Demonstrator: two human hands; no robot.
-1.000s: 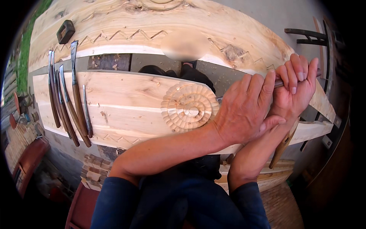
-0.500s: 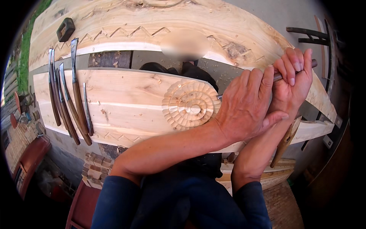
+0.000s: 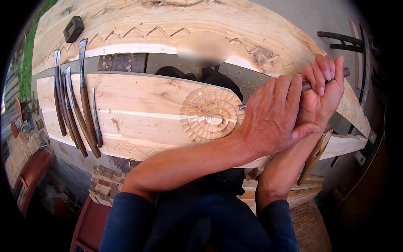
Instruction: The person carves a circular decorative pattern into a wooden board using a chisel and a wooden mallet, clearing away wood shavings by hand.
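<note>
Left of the hands [image 3: 270, 115], a pale, flat wooden surface [image 3: 138, 130] carries a row of slim steel chisels with brown wooden handles [image 3: 85, 101] and, nearer the hands, small tan wood chips [image 3: 177, 88].

My chisel [image 3: 346, 72]: smooth brown handle, looks like wood; bare metal tip, shiny. Plank [image 3: 142, 98] before me: pale raw wood, matt, mostly smooth; carved spiral [image 3: 215, 119] on it scalloped, ridged. Far slab [image 3: 130, 21]: similar pale wood, rough at the knot. Laid-out chisels [image 3: 86, 103]: shiny metal blades, wooden handles with a soft sheen. My sleeves [image 3: 126, 222]: matt dark-blue cloth.
</note>
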